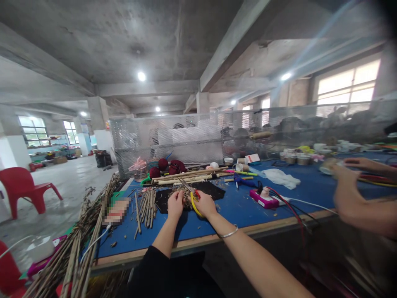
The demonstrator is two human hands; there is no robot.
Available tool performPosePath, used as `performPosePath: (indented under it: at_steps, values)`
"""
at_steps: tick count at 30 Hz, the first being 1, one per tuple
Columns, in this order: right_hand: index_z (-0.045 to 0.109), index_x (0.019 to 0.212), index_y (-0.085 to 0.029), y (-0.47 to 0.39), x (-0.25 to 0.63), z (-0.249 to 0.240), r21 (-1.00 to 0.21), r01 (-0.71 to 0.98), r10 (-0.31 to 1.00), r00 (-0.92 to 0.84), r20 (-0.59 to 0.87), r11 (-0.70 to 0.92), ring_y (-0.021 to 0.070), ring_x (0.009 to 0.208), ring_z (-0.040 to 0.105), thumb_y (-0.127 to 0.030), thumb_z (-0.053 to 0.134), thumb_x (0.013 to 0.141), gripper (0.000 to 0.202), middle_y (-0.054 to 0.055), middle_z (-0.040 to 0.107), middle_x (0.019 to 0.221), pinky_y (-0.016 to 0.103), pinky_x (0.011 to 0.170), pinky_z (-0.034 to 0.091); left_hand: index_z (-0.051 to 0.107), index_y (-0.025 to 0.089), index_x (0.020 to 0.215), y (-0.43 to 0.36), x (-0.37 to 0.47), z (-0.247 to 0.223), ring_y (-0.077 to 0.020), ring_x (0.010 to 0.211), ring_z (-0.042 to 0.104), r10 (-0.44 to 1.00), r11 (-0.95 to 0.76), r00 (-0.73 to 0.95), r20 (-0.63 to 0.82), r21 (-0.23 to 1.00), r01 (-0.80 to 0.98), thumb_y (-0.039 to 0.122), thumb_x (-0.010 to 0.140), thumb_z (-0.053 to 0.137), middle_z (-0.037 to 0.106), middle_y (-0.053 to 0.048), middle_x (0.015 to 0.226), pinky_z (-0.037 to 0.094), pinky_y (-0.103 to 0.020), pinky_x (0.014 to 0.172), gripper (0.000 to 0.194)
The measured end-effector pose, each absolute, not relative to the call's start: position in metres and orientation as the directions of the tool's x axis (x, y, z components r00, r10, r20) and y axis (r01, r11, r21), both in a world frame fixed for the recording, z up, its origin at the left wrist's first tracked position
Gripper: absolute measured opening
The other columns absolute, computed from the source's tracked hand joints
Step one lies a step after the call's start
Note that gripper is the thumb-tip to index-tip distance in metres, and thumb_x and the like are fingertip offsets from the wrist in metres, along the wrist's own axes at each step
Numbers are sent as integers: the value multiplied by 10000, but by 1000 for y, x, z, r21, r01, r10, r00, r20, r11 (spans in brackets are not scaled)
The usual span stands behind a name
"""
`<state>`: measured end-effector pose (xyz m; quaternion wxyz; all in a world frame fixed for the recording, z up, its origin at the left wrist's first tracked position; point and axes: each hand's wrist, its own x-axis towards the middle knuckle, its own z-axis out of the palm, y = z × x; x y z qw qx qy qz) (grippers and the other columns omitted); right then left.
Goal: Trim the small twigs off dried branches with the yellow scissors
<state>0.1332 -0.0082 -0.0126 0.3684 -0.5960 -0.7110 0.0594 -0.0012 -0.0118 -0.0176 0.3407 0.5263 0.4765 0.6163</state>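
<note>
My right hand (204, 204) is wrapped round a pair of scissors (194, 204) with yellow and red handles; the metal blades point up and to the left. Close beside it my left hand (175, 203) is closed in a pinch, and what it holds is too small to make out. Both hands are over a pile of dry plant scraps (185, 193) on a black sheet (215, 190). To the left of my left hand, short cut dry stalks (148, 207) lie side by side on the blue table (182, 228).
Long dry stalks (81, 236) are heaped at the table's left edge. Pale sticks (192, 178) and dark red yarn balls (163, 164) lie beyond the sheet. A purple power strip (263, 199) with cables is at right. Another person's hands (349, 178) work farther right. A perforated screen (186, 140) stands behind.
</note>
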Motion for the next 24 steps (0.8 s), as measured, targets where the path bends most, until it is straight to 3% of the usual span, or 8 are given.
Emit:
performPosePath:
  at_steps: [3, 11, 19, 24]
  values:
    - [554, 972, -219, -14, 131, -12, -508, 821, 894, -7, 448, 261, 189, 796, 596, -604, 484, 713, 470, 47, 640, 848, 239, 631, 372, 562, 137, 912, -7, 4, -21, -61, 349, 335, 942, -280, -213, 257, 956, -86, 446, 776, 434, 421, 51, 496, 264, -185, 345, 361]
    - [533, 958, -159, -17, 132, -14, -379, 831, 821, -151, 551, 407, 198, 893, 545, -556, 568, 672, 491, 91, 592, 928, 275, 764, 376, 557, 144, 935, -14, -7, -22, -73, 476, 459, 957, -266, -140, 253, 961, -78, 337, 742, 512, 596, -53, 778, 331, -169, 366, 277]
    - [537, 952, -163, -16, 132, -16, -305, 836, 776, -206, 596, 456, 212, 893, 534, -603, 590, 622, 553, 88, 583, 914, 293, 784, 375, 575, 144, 823, -17, -5, -21, -77, 461, 450, 953, -286, -119, 278, 957, -51, 353, 706, 517, 592, -12, 661, 309, -170, 382, 247]
    - [522, 985, -156, -18, 132, -17, -272, 843, 769, -230, 597, 463, 219, 926, 524, -605, 596, 614, 587, 91, 577, 938, 296, 810, 364, 605, 136, 752, -15, -10, -23, -94, 515, 479, 920, -353, -165, 355, 935, 41, 326, 694, 517, 593, -10, 617, 366, -190, 476, 217]
